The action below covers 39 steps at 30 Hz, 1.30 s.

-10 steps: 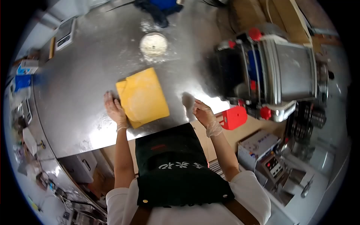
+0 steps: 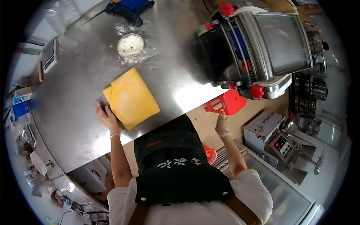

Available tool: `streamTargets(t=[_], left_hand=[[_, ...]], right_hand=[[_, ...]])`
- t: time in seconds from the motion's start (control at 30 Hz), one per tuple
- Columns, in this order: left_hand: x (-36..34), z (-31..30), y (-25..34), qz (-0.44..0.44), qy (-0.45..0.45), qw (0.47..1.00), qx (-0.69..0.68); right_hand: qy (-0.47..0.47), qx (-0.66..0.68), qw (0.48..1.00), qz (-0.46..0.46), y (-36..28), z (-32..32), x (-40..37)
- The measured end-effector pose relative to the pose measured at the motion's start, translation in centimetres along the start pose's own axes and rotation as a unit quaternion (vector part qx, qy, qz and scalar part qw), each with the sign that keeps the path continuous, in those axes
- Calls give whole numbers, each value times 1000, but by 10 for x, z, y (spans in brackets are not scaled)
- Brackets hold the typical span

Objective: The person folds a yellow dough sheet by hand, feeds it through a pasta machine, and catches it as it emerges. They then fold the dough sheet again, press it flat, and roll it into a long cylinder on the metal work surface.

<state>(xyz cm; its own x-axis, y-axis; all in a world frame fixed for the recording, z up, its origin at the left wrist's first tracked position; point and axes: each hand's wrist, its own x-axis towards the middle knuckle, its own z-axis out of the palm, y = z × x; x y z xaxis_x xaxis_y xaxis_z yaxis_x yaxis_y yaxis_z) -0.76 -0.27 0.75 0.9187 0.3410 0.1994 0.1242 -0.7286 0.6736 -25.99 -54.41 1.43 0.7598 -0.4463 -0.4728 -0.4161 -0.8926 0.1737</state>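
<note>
A folded slab of yellow dough, lightly dusted with white, lies flat on the metal worktop. Beside its lower left edge rests my left hand in a clear glove, thumb and fingers apart, nothing held. My right hand, also gloved, is out past the front edge of the worktop. One finger points forward and the others look tucked in; nothing shows in them. In this view its fingertip is just below the red stool.
Beyond the dough sits a round bowl of white flour, with flour scattered around it. A large metal roller machine with red knobs stands at the right. Dark cloth lies at the back, and a scale stands at the far left.
My right hand has moved right, off the worktop towards the stool. A blurred whitish patch beside its fingers is gone. The camera view has shifted; my left hand stays by the dough.
</note>
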Motion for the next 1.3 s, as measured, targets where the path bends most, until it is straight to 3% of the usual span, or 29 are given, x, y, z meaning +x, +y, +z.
streamTargets(t=[0.03, 0.1, 0.13, 0.17, 0.23, 0.33, 0.43, 0.47, 0.57, 0.6, 0.7, 0.83, 0.87, 0.9, 0.93, 0.97, 1.03, 1.13, 1.23, 1.3], left_hand=[[-1, 0, -3, -34, -5, 999, -22], [4, 10, -17, -72, 23, 992, -100], [10, 5, -2, -130, -17, 985, -115], [16, -1, 16, -187, -52, 972, -129], [24, 14, 6, -208, -97, 960, -163], [48, 0, 39, -297, -185, 917, -191], [68, -29, 56, -353, -336, 818, -304], [70, -32, 55, -346, -364, 801, -326], [49, -54, 80, -272, -338, 820, -373], [40, -59, 82, -275, -337, 805, -404], [20, -74, 88, -245, -337, 810, -414], [34, -106, 113, -38, -311, 925, -216], [45, -111, 124, -9, -285, 917, -281], [56, -109, 126, 107, -263, 924, -256], [70, -106, 127, 224, -235, 918, -226], [79, -105, 128, 338, -204, 899, -190], [75, -92, 116, 397, -212, 885, -116], [47, -55, 67, 473, -248, 845, -21], [12, -49, 44, 479, -265, 837, 23], [1, -44, 48, 424, -265, 864, 60]], right_hand=[[85, -69, 993, -42, -5, -15, -4], [23, 125, 992, -20, -50, -54, 16], [-12, 220, 975, -10, -86, -89, 25], [75, 222, 972, -15, -140, -143, 20], [93, 447, 880, -133, -210, -154, 53], [-26, 623, 745, -238, -321, -165, 93], [-114, 534, 823, -155, -379, -207, 98], [-149, 551, 809, -141, -381, -213, 100], [-322, 666, 641, -202, -364, -219, 98], [-310, 633, 674, -224, -359, -222, 93], [-295, 628, 662, -284, -339, -242, 62], [-208, 534, 724, -383, -313, -280, 54], [-188, 519, 730, -403, -307, -295, 51], [-167, 503, 735, -423, -304, -308, 47], [-175, 553, 688, -437, -307, -317, 43], [-73, 477, 691, -538, -307, -315, 50], [134, 295, 644, -693, -302, -287, 79], [139, 181, 630, -742, -296, -222, 105], [152, 116, 651, -734, -283, -187, 97], [163, 127, 681, -703, -291, -197, 98]])
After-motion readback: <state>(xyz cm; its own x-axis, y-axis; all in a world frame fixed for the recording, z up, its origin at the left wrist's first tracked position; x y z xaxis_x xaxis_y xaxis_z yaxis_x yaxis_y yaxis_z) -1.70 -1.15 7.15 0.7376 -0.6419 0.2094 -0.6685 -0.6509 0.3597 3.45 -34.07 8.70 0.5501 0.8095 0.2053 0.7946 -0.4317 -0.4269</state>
